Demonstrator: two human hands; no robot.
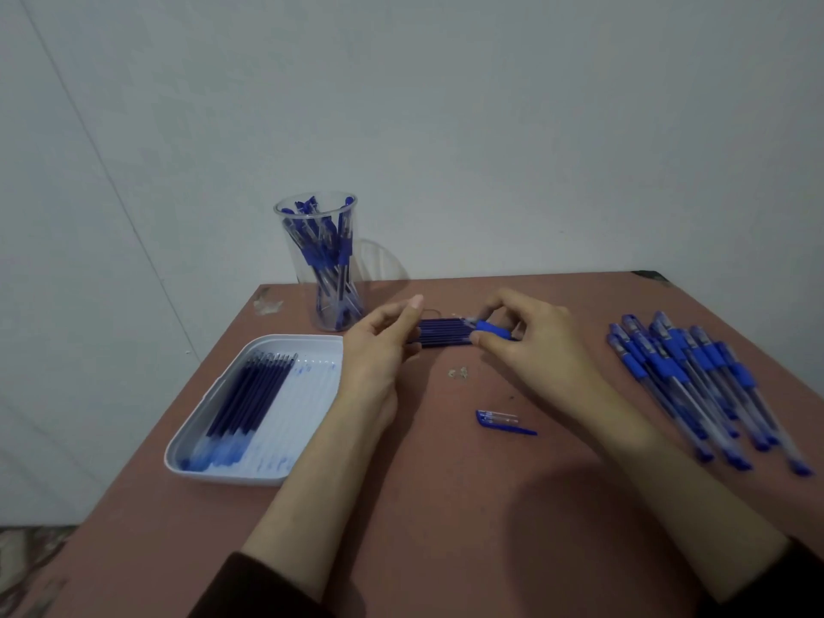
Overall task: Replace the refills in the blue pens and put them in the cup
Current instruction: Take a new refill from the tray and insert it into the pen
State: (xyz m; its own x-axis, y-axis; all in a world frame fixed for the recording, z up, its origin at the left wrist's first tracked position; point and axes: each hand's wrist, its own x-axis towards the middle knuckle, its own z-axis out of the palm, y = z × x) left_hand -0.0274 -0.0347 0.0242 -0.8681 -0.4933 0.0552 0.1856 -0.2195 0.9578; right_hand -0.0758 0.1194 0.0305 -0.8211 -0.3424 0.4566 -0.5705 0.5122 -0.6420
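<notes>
A clear plastic cup [319, 269] with several blue pens stands at the table's far left. Before it lies a bundle of dark blue refills [446, 333]. My left hand [379, 350] holds the left end of the bundle, fingers curled around it. My right hand [535, 336] pinches a pen's blue grip section [492, 328] over the bundle's right end. A blue pen cap [501, 420] lies on the table nearer to me. A pile of several blue pens [695, 381] lies at the right.
A white tray [312, 354] at the left holds several dark blue refills [249, 399]. The reddish-brown table [446, 506] ends against a grey wall; its left edge runs beside the tray. Small scraps [459, 372] lie near the bundle.
</notes>
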